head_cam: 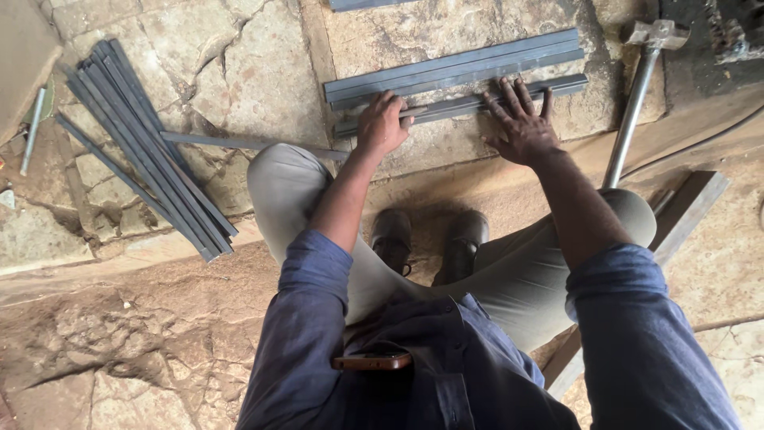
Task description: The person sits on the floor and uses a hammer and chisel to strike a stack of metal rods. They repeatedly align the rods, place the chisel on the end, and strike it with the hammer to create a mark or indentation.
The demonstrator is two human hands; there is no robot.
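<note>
Two bare hands work on a stone floor (239, 72) in the single head view, seen from above by a person squatting in a blue shirt and khaki trousers, dark shoes (430, 239) planted between the knees. The left hand (382, 126) has its grip closed around the near end of a grey steel bar (469, 102), fingers curled over the top, which looks like a way of pinning that end so it cannot slide. The right hand (521, 127) lies flat with fingers spread and apart, its fingertips pressing on the same bar further along; an open palm like this seems meant to hold the length down and keep it straight rather than to lift it. That bar lies on the floor just in front of the knees, nearly parallel to a pair of longer steel sections (454, 68) just beyond it, close but whether touching I cannot tell. Well apart on the person's left, a bundle of thin steel rods (147, 155) lies fanned diagonally, and one flat strip (239, 143) runs from it toward the left knee. A hammer (637, 95) with a metal handle rests at the right, head away from the person.
</note>
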